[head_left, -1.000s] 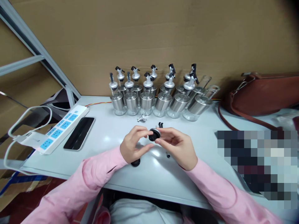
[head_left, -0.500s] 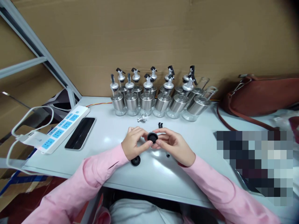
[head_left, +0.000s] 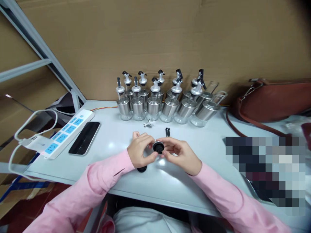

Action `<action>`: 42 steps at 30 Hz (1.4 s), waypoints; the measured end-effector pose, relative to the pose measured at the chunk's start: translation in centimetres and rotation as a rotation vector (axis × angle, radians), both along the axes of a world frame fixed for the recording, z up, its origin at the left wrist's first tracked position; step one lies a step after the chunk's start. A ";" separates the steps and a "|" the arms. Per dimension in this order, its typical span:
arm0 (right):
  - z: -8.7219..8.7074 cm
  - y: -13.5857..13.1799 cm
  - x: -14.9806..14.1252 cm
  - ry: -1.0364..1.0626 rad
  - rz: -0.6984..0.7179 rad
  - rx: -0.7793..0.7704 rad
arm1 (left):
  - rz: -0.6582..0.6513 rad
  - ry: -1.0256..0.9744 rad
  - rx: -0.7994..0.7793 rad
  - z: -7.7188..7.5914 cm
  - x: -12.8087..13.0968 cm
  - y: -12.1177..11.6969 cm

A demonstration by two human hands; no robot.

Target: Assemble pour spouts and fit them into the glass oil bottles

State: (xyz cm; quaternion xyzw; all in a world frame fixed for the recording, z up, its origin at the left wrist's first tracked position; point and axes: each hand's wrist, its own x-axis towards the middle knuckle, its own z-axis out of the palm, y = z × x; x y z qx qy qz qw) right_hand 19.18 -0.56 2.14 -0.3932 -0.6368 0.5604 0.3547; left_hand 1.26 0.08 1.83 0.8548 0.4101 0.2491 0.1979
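Between the fingertips of both hands is a pourer stopper, black with a silver rim, its dark underside facing me. My left hand grips it from the left, thumb at its lower edge. From the right, my right hand pinches it with thumb and fingers. A second black round stopper lies on the table, partly covered by my left wrist. Beyond the hands lie a silver pourer spout and small black levers.
Glass-and-steel bottles stand in two rows at the back, most with pourers; two at the right have bare necks. A phone and a power strip lie left. A brown bag and a blurred-out area are at right.
The stopper has tipped slightly, showing more of its black underside. Both hands stay on it, with small finger shifts. The camera view has shifted a little.
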 end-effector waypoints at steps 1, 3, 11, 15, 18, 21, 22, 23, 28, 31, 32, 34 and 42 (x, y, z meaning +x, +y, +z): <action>0.0 0.0 0.0 -0.011 0.002 0.009 | -0.004 -0.001 0.007 0.0 0.0 0.0; 0.1 0.0 0.0 -0.025 0.005 0.019 | -0.007 0.000 0.014 0.0 0.1 0.0; 0.1 0.0 0.1 -0.060 0.004 0.009 | -0.036 -0.010 -0.033 -0.4 0.1 0.1; 0.2 0.0 0.1 -0.079 0.011 0.025 | -0.071 -0.035 -0.099 -0.6 0.0 0.1; 0.3 -0.1 0.1 -0.091 0.015 0.036 | -0.072 -0.050 -0.100 -0.5 0.1 0.0; 0.4 -0.4 0.0 -0.118 0.008 0.035 | -0.047 -0.063 -0.080 -0.4 0.2 0.0; 0.4 -0.4 -0.1 -0.129 0.000 0.038 | -0.038 -0.066 -0.066 -0.3 0.3 0.0; 0.4 -0.5 -0.1 -0.138 -0.010 0.044 | -0.032 -0.068 -0.045 -0.3 0.3 -0.1; 0.2 -0.7 -0.3 -0.152 -0.035 0.079 | -0.032 -0.056 0.076 -0.2 0.3 -0.2; 0.1 -0.6 -0.3 -0.149 -0.039 0.094 | -0.035 -0.047 0.104 -0.2 0.3 -0.2; 0.0 -0.5 -0.3 -0.147 -0.038 0.102 | -0.035 -0.046 0.110 -0.2 0.2 -0.2; 0.0 -0.6 -0.4 -0.142 -0.032 0.118 | -0.040 -0.049 0.124 -0.2 0.2 -0.2; 0.2 -0.9 -0.5 -0.110 -0.030 0.172 | -0.048 -0.025 0.181 -0.1 0.2 -0.2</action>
